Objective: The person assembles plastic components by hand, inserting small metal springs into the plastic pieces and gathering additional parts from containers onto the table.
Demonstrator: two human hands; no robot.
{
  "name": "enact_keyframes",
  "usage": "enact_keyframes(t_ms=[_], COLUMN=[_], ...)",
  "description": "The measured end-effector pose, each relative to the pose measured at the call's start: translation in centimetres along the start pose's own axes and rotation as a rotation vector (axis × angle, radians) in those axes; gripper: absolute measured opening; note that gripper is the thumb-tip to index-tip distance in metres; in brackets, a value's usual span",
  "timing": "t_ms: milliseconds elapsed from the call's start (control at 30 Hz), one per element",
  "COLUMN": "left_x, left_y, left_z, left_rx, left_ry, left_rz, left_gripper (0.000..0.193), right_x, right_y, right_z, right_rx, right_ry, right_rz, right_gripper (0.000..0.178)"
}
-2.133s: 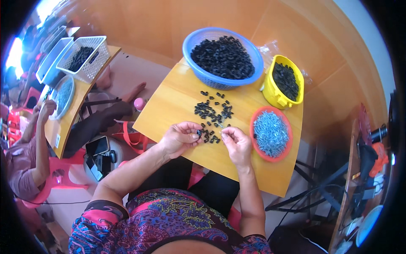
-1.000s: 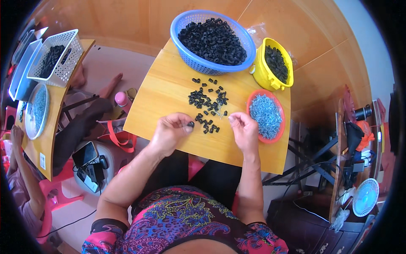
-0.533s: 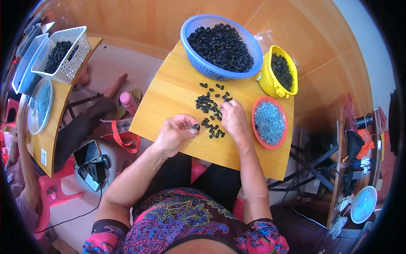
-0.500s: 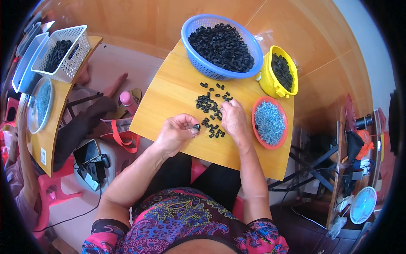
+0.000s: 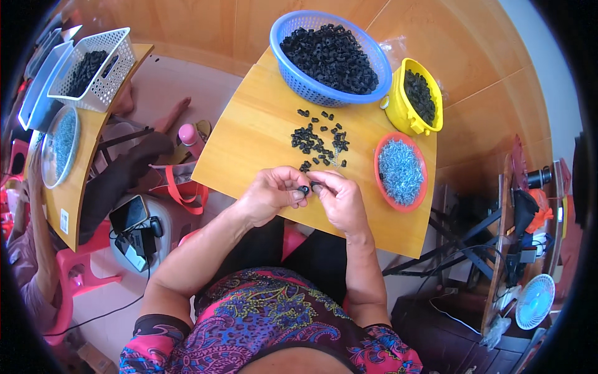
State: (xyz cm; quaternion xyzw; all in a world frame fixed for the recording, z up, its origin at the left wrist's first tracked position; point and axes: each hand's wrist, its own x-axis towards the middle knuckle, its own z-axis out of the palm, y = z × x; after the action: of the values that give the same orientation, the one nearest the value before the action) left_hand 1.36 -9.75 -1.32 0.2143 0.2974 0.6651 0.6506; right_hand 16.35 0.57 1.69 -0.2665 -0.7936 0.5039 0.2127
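Note:
My left hand (image 5: 272, 194) pinches a small black plastic part (image 5: 303, 189) with a round end, held just above the near edge of the table. Close against it, my right hand (image 5: 339, 198) has its thumb and forefinger pressed together. Something dark shows at those fingertips, too small to name. Beyond both hands, several loose black parts (image 5: 305, 138) lie scattered on the wooden table (image 5: 237, 134). A few thin silvery bits (image 5: 337, 151) lie among them. To the right, an orange-red dish (image 5: 377, 177) holds a heap of small silvery-blue metal pieces (image 5: 400, 171).
A blue perforated basket (image 5: 311, 93) full of black parts stands at the back, beside a yellow container (image 5: 395, 115) with more. At left, a co-worker's arm (image 5: 42, 249) rests by another table (image 5: 90, 149) bearing a white basket (image 5: 115, 81). A pink bottle (image 5: 189, 136) stands between.
My right hand has drawn back from the scattered parts to meet my left hand. My left hand has shifted slightly right, still pinching the black part.

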Motion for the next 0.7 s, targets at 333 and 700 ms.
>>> enact_keyframes(t_ms=[333, 700], left_x=[0.0, -0.1], left_y=[0.0, 0.1], left_z=[-0.4, -0.1], left_rx=[0.041, 0.015], left_ry=[0.022, 0.032], left_rz=[0.013, -0.01], left_gripper=[0.015, 0.018], right_x=[-0.5, -0.7], right_y=[-1.2, -1.5], right_z=[-1.2, 0.0], right_rx=[0.241, 0.642], right_ry=[0.11, 0.053], right_rz=[0.222, 0.214], right_gripper=[0.01, 0.005])
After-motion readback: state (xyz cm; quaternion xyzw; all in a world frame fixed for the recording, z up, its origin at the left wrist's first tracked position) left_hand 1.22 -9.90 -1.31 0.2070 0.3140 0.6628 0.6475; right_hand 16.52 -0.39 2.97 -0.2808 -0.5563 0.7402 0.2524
